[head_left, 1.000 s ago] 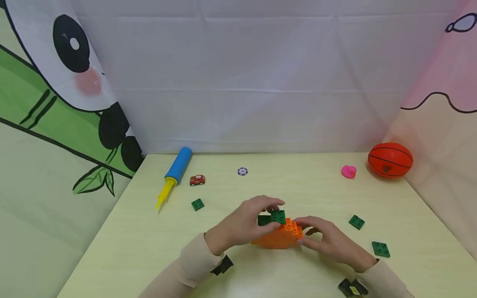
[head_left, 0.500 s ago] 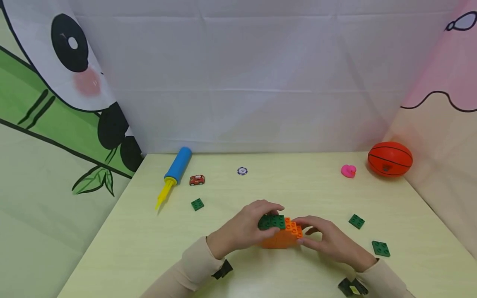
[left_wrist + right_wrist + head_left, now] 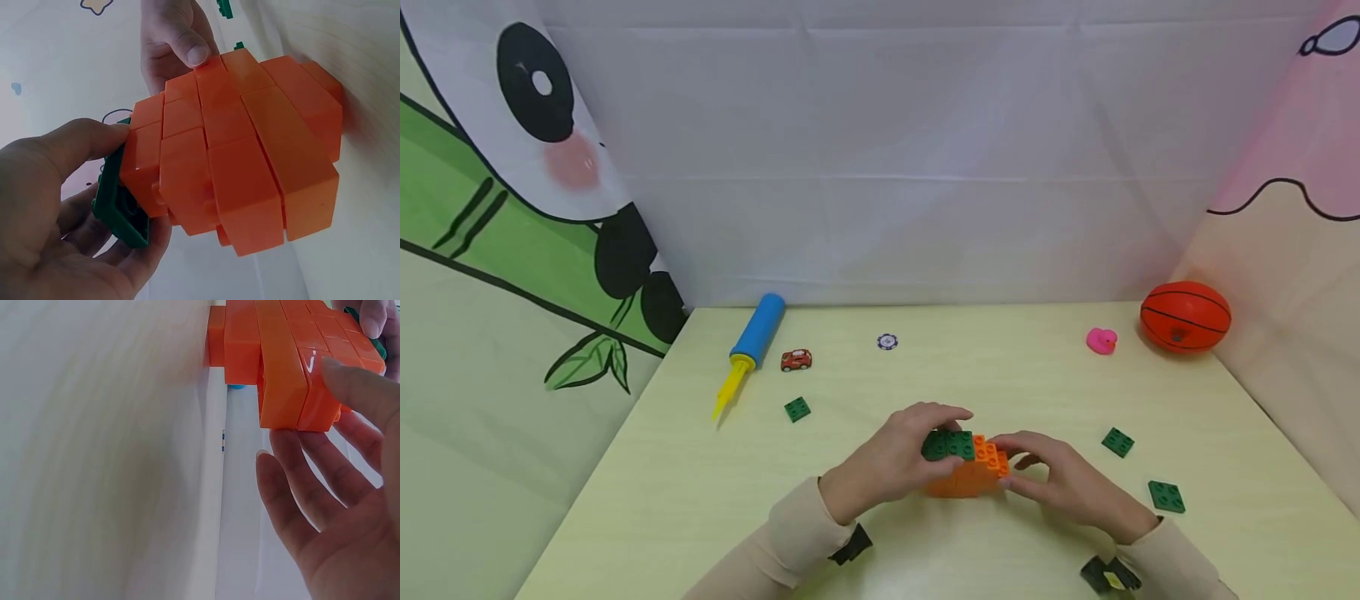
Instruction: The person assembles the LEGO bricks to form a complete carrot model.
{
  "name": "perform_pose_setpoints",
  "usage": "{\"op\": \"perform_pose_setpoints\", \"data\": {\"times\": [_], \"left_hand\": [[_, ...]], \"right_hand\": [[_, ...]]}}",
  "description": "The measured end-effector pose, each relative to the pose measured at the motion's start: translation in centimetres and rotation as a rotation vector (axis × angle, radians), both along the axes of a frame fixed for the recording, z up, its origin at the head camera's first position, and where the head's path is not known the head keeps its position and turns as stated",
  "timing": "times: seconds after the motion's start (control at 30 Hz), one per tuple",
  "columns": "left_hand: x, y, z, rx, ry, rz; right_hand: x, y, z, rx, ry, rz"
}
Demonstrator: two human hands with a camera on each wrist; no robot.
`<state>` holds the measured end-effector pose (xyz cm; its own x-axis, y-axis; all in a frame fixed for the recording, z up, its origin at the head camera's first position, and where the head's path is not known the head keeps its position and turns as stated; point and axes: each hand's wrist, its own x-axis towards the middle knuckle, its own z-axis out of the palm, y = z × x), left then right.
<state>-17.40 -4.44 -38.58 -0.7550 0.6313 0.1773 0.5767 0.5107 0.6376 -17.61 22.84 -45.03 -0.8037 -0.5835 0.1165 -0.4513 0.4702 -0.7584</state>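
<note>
orange block stack (image 3: 970, 477) between both hands' fingers (image 3: 951, 414), green brick (image 3: 948, 444) on top

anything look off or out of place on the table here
Nothing is spilled or broken. The only untidy bit is three loose green plates scattered apart on the table, away from the orange block model that both hands hold.
</note>
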Motion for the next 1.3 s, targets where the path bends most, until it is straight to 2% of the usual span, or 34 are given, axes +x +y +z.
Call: {"op": "perform_pose_setpoints", "data": {"times": [0.2, 0.37, 0.43, 0.53, 0.63, 0.7, 0.83, 1.13, 1.2, 1.3], "left_hand": [[-0.2, 0.0, -0.3, 0.007, 0.031, -0.033], [-0.2, -0.2, -0.6, 0.071, 0.040, -0.047], [-0.2, -0.3, -0.7, 0.093, 0.025, -0.048], [-0.3, -0.4, -0.9, 0.114, 0.007, -0.051], [-0.4, -0.5, -1.2, 0.134, 0.009, -0.063], [-0.4, -0.6, -1.4, 0.146, 0.019, -0.068], [-0.3, -0.9, -1.6, 0.163, 0.037, -0.063], [0.4, -2.8, -1.6, 0.152, 0.054, -0.007], [0.5, -3.3, -1.6, 0.161, 0.067, 0.008], [0.6, -3.7, -1.5, 0.171, 0.075, 0.019]], "right_hand": [[0.9, 1.4, 0.7, 0.072, 0.108, -0.085], [2.0, 5.9, 0.7, 0.189, 0.256, -0.217], [2.3, 8.1, 0.6, 0.259, 0.278, -0.268], [2.5, 11.0, 0.3, 0.376, 0.239, -0.331], [2.5, 13.2, -0.2, 0.484, 0.138, -0.367], [2.4, 14.1, -0.6, 0.521, 0.084, -0.373], [2.2, 14.9, -0.9, 0.544, 0.009, -0.384], [2.2, 15.6, -0.9, 0.586, -0.127, -0.414], [2.3, 15.7, -0.8, 0.573, -0.129, -0.417], [2.6, 15.4, -0.8, 0.530, -0.026, -0.415]]}}
